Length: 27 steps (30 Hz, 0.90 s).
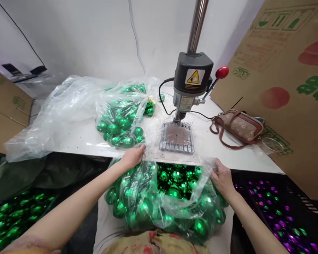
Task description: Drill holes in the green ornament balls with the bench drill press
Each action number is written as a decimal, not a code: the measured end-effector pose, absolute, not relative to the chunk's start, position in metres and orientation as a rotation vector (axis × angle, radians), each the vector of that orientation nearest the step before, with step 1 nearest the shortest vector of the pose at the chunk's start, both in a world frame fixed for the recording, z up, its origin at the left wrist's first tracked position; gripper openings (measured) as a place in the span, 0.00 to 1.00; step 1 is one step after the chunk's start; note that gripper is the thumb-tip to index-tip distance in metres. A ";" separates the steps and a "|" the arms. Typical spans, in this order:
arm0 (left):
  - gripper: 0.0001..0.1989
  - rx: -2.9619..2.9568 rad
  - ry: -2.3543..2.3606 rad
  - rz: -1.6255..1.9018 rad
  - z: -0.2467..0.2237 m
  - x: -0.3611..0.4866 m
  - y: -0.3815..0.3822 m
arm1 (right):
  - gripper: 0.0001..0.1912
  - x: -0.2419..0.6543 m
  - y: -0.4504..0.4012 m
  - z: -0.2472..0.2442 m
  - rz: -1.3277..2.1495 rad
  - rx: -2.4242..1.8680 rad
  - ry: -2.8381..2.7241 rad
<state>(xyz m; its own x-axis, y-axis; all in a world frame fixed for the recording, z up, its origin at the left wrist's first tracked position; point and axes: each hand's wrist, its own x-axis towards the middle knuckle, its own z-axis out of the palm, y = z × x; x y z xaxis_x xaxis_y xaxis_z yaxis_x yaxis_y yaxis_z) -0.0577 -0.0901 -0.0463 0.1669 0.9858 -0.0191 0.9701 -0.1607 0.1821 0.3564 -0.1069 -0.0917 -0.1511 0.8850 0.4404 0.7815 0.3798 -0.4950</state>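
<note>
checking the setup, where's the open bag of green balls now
In the head view, the open bag is low centre, between the left hand and right hand, by the table.

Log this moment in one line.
Left hand: grips clear bag; right hand: grips other side; bag: open, green balls inside; drill press: beyond.

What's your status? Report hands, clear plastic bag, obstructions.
Left hand and right hand gripping clear plastic bag at opposite sides of its open mouth. Shiny green balls inside. Black-and-silver drill press beyond; mouth unobstructed.
</note>
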 end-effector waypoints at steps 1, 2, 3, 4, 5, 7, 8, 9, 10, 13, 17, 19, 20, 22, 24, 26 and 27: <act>0.13 2.343 1.854 0.034 -0.048 -0.061 -0.083 | 0.18 0.355 -0.099 -0.093 0.170 -1.430 -1.981; 0.13 2.386 1.801 -0.032 -0.051 -0.065 -0.078 | 0.18 0.354 -0.092 -0.094 0.152 -1.421 -2.006; 0.14 2.414 1.768 -0.048 -0.054 -0.070 -0.075 | 0.18 0.352 -0.084 -0.094 0.136 -1.405 -2.031; 0.14 2.425 1.757 -0.031 -0.058 -0.075 -0.074 | 0.18 0.350 -0.077 -0.094 0.123 -1.388 -2.054; 0.14 2.427 1.757 0.007 -0.064 -0.079 -0.075 | 0.18 0.348 -0.072 -0.093 0.114 -1.366 -2.076; 0.15 2.426 1.743 0.100 -0.075 -0.087 -0.080 | 0.17 0.343 -0.067 -0.091 0.106 -1.312 -2.112; 0.15 2.429 1.714 0.135 -0.081 -0.090 -0.083 | 0.16 0.341 -0.067 -0.089 0.110 -1.281 -2.128; 0.15 2.424 1.691 0.162 -0.086 -0.093 -0.086 | 0.15 0.339 -0.067 -0.088 0.120 -1.251 -2.139; 0.16 2.408 1.680 0.187 -0.091 -0.095 -0.088 | 0.15 0.337 -0.068 -0.086 0.132 -1.233 -2.140; 0.16 2.340 1.650 0.215 -0.094 -0.098 -0.091 | 0.15 0.333 -0.070 -0.085 0.202 -1.257 -2.103; 0.16 2.208 1.664 0.138 -0.074 -0.088 -0.087 | 0.20 0.328 -0.071 -0.089 0.409 -1.469 -1.989; 0.15 2.106 1.678 0.125 -0.063 -0.079 -0.081 | 0.21 0.327 -0.077 -0.091 0.544 -1.601 -1.908; 0.14 2.058 1.685 0.129 -0.058 -0.075 -0.079 | 0.21 0.328 -0.083 -0.090 0.610 -1.662 -1.855; 0.14 1.973 1.715 0.157 -0.046 -0.068 -0.080 | 0.20 0.334 -0.102 -0.083 0.731 -1.758 -1.740; 0.18 1.894 1.781 0.202 -0.031 -0.063 -0.094 | 0.20 0.344 -0.127 -0.069 0.841 -1.820 -1.636; 0.21 1.764 1.840 0.342 -0.012 -0.061 -0.125 | 0.20 0.357 -0.153 -0.052 0.965 -1.854 -1.580; 0.21 1.670 1.858 0.431 -0.002 -0.060 -0.146 | 0.20 0.363 -0.164 -0.045 1.033 -1.864 -1.574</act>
